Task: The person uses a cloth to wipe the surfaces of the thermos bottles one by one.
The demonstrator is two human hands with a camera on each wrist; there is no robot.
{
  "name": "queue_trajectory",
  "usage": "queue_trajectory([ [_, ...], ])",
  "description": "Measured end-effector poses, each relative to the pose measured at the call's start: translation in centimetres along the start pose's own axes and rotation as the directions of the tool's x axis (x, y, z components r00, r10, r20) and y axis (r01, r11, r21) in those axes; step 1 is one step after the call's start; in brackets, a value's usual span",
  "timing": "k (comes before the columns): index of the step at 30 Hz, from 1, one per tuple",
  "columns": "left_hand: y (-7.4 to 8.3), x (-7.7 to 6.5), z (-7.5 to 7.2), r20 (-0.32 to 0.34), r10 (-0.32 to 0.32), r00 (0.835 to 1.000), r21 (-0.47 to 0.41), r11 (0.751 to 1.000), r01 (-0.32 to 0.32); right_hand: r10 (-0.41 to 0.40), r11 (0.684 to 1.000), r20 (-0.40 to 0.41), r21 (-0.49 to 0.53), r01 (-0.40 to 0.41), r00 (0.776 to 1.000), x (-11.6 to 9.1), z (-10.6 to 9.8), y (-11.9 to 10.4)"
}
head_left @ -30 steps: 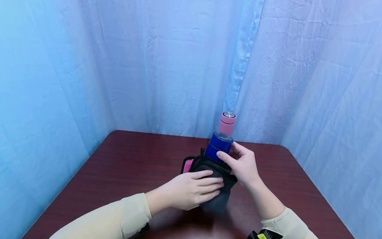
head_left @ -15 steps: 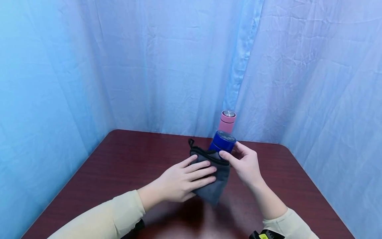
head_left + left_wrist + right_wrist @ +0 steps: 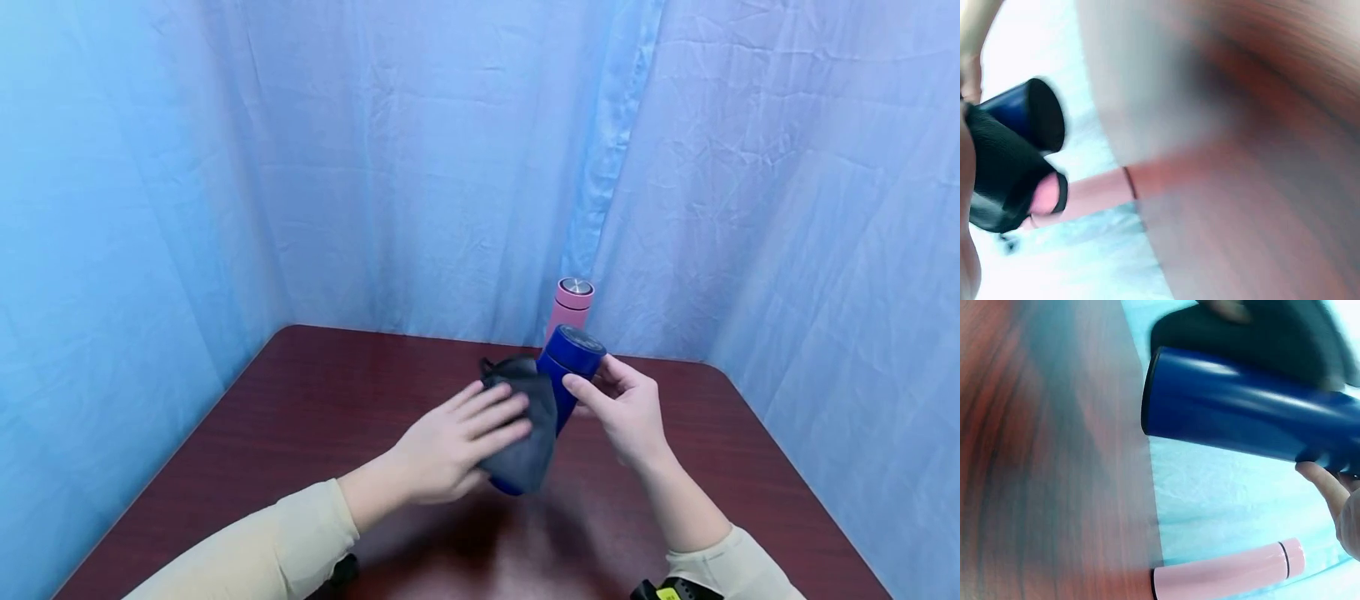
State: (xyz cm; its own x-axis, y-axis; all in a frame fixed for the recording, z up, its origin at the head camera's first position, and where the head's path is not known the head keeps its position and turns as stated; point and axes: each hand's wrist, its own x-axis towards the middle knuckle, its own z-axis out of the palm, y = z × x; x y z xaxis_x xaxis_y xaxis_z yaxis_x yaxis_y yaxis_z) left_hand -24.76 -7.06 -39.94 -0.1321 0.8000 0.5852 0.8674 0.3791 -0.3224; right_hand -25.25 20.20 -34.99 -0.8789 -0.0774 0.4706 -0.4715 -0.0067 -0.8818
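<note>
A dark blue thermos bottle (image 3: 566, 379) leans tilted over the table, its lid end up. My right hand (image 3: 630, 408) grips it near the lid, thumb on the near side. A dark grey cloth (image 3: 525, 429) with black edging and a small loop lies against the bottle's left side, covering much of its lower body. My left hand (image 3: 457, 442) holds this cloth, fingers spread across it and thumb hidden. Some pink (image 3: 1045, 195) shows inside the cloth's edge in the left wrist view. The bottle's base (image 3: 506, 486) peeks out below the cloth.
A pink thermos bottle (image 3: 568, 304) with a silver-topped lid stands upright at the table's back edge, partly behind the blue one. The dark red wooden table (image 3: 337, 400) has light blue curtains (image 3: 450, 167) around its back and sides.
The blue bottle has shifted slightly right, showing more of its body. The cloth and my left hand have moved left and up; the cloth's pink side no longer shows in the head view.
</note>
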Motion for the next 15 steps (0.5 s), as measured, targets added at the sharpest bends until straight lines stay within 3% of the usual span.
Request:
queue_trajectory([
  [1, 0.0, 0.2, -0.1, -0.011, -0.062, 0.998, -0.076, 0.995, 0.061, 0.002, 1.0, 0.006, 0.007, -0.002, 1.0, 0.0, 0.1, 0.0],
  [3, 0.2, 0.5, -0.3, -0.005, -0.158, 0.987, -0.224, 0.962, 0.153, 0.004, 1.0, 0.006, 0.014, -0.004, 1.0, 0.0, 0.2, 0.0],
  [5, 0.7, 0.5, -0.4, 0.033, -0.2, 0.979, -0.323, 0.925, 0.2, 0.0, 1.0, -0.015, 0.006, 0.001, 1.0, -0.1, 0.2, 0.0],
  [8, 1.5, 0.0, -0.5, 0.121, -0.232, 0.965, -0.381, 0.887, 0.261, -0.008, 1.0, -0.043, -0.011, 0.008, 0.999, -0.1, 0.0, -0.1],
  [10, 1.9, -0.4, -0.6, 0.184, -0.266, 0.946, -0.404, 0.857, 0.32, -0.009, 1.0, -0.055, -0.023, 0.007, 0.998, -0.1, -0.1, -0.2],
  [12, 2.3, -0.5, -0.8, 0.235, -0.324, 0.917, -0.454, 0.797, 0.398, -0.007, 1.0, -0.054, -0.019, 0.006, 0.999, -0.1, 0.0, -0.2],
  [15, 2.6, 0.1, -1.1, 0.251, -0.439, 0.863, -0.561, 0.66, 0.499, -0.018, 0.999, -0.025, -0.043, 0.017, 1.0, -0.4, 0.4, 0.0],
])
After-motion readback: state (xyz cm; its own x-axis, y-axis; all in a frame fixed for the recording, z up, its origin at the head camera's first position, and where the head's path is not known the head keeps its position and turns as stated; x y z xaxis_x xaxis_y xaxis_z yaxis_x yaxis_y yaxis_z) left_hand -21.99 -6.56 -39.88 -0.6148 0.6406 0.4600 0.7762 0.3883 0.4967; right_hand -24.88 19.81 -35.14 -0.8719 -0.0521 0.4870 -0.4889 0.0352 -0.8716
